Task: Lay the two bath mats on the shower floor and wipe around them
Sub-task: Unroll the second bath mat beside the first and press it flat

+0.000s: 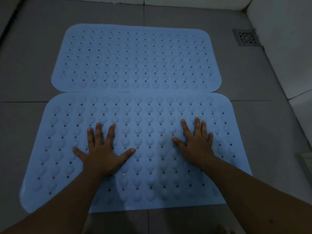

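A: Which step are you working on?
B: You're pressing the near mat (143,149) flat on the shower floor (253,98), left hand (101,154) and right hand (195,142) spread, palms down; it's touching the far mat (135,59).
A: Next?
B: Probably wiping around both; I'm seeing no cloth, and the dim light is hiding detail beyond the drain (245,37)

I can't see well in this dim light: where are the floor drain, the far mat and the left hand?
floor drain (245,37): head view, grate centre.
far mat (136,58): head view, its middle.
left hand (101,149): head view, back of hand.

matt rubbery bath mats (135,65), smooth floor tiles (253,115)
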